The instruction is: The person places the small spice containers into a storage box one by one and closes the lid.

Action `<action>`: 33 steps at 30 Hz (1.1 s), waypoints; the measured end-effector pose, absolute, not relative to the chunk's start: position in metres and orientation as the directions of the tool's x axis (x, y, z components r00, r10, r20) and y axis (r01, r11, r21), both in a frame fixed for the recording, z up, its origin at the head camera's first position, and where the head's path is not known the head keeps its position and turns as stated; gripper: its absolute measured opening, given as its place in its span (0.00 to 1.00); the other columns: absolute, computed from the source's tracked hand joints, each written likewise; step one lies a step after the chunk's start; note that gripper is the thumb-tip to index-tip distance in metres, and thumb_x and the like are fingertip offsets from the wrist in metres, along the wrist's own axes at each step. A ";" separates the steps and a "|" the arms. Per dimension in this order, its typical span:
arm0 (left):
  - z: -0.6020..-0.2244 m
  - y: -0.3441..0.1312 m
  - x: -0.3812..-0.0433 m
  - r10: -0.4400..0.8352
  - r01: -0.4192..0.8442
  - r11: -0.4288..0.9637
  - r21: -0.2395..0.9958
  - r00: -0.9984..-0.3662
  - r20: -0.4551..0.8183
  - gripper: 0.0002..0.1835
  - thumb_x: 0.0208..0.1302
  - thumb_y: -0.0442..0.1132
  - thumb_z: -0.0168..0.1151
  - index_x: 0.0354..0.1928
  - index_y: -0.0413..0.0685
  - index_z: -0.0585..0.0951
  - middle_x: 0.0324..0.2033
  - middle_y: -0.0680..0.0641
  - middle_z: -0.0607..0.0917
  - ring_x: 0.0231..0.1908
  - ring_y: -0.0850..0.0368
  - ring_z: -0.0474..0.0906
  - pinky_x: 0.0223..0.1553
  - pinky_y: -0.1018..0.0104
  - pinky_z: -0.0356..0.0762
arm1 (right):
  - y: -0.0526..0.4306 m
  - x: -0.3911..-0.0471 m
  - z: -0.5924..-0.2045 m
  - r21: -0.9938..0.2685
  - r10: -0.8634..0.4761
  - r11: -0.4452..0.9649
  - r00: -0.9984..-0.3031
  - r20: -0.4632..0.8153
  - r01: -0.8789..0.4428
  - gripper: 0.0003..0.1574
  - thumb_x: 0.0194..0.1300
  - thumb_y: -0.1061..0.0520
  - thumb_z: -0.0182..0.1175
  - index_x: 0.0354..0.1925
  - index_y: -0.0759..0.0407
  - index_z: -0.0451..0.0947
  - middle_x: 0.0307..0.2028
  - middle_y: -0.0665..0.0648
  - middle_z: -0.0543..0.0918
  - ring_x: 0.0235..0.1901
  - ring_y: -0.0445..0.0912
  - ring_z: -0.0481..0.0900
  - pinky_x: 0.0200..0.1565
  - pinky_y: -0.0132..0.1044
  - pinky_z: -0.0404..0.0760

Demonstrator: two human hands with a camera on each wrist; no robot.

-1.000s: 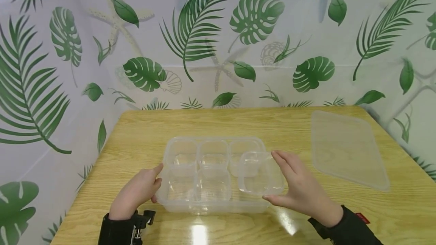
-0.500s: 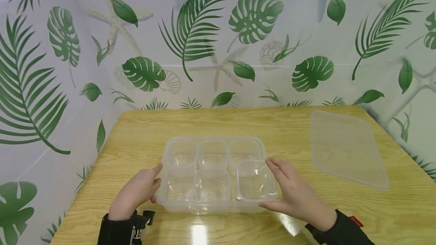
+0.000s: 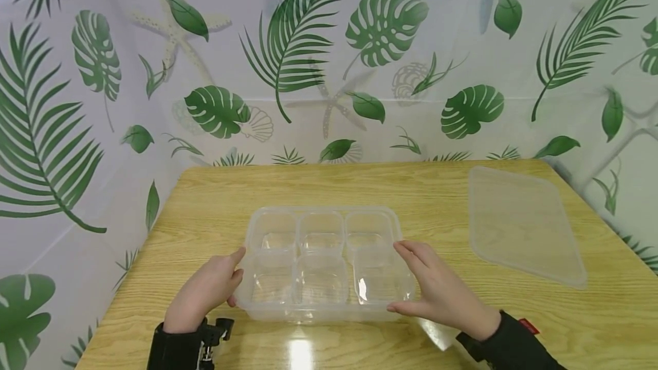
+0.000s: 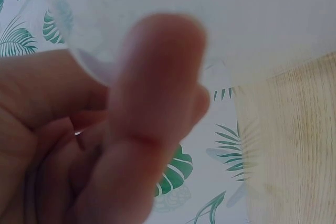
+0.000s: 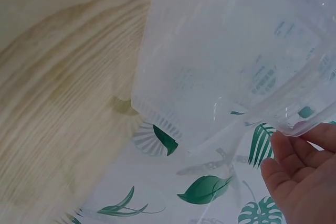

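A large translucent plastic box (image 3: 319,314) stands on the table with clear square containers in two rows inside. My left hand (image 3: 205,290) holds the box's left end; in the left wrist view one blurred finger (image 4: 163,72) lies against the plastic wall. The front-right small container (image 3: 382,284) sits low in its corner of the box, about level with its neighbours. My right hand (image 3: 444,293) grips this container from the right, thumb at the front edge and fingers at the back. In the right wrist view the fingertips (image 5: 281,145) touch a clear rim.
A flat translucent lid (image 3: 526,227) lies on the wooden table (image 3: 216,193) at the right. Behind the table and at both sides hangs a white cloth (image 3: 308,73) printed with green leaves. Light glares off the table's front.
My right hand has moved left and lowered the small container from a tilted position over the box into the front-right corner. My left hand stays at the box's left end.
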State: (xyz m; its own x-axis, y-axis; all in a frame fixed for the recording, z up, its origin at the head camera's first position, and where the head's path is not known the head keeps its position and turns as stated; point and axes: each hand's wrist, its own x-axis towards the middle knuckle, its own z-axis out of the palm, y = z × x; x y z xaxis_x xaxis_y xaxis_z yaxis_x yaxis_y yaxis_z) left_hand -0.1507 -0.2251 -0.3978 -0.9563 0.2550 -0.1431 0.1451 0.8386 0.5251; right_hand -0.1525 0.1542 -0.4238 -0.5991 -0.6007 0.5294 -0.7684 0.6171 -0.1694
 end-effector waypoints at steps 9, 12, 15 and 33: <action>-0.396 -0.225 -0.151 0.251 0.139 0.841 0.524 -0.956 -0.150 0.26 0.63 0.31 0.47 0.63 0.30 0.59 0.16 0.50 0.70 0.14 0.57 0.72 0.19 0.65 0.63 | 0.154 -0.156 -0.427 -0.241 -0.609 0.633 -0.665 0.432 -0.736 0.54 0.49 0.33 0.61 0.61 0.69 0.60 0.55 0.63 0.67 0.52 0.54 0.68 0.47 0.46 0.71; -0.397 -0.224 -0.151 0.254 0.140 0.838 0.528 -0.956 -0.149 0.26 0.63 0.31 0.47 0.63 0.29 0.59 0.17 0.50 0.71 0.14 0.57 0.71 0.19 0.66 0.63 | 0.153 -0.156 -0.428 -0.283 -0.605 0.644 -0.699 0.381 -0.711 0.54 0.50 0.34 0.62 0.61 0.69 0.60 0.55 0.64 0.66 0.53 0.55 0.67 0.47 0.47 0.71; -0.397 -0.224 -0.151 0.253 0.140 0.839 0.526 -0.956 -0.149 0.26 0.63 0.31 0.47 0.63 0.29 0.59 0.16 0.50 0.70 0.14 0.58 0.71 0.18 0.66 0.62 | 0.153 -0.156 -0.429 -0.318 -0.595 0.653 -0.726 0.345 -0.687 0.53 0.49 0.37 0.64 0.61 0.70 0.59 0.56 0.65 0.66 0.54 0.56 0.66 0.48 0.48 0.70; -0.396 -0.224 -0.150 0.252 0.146 0.845 0.514 -0.957 -0.142 0.26 0.63 0.31 0.47 0.63 0.29 0.60 0.14 0.51 0.71 0.14 0.56 0.70 0.18 0.66 0.61 | 0.152 -0.155 -0.427 -0.338 -0.612 0.675 -0.754 0.239 -0.656 0.51 0.55 0.38 0.60 0.63 0.69 0.57 0.58 0.66 0.65 0.56 0.57 0.65 0.51 0.49 0.67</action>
State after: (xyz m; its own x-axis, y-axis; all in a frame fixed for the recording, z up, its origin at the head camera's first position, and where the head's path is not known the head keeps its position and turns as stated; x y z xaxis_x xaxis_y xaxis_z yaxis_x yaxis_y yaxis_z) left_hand -0.1501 -0.2236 -0.3964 -0.9572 0.2520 -0.1420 0.1463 0.8453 0.5139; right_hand -0.1545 0.1518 -0.4273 -0.7536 -0.6122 0.2393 -0.6558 0.6749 -0.3383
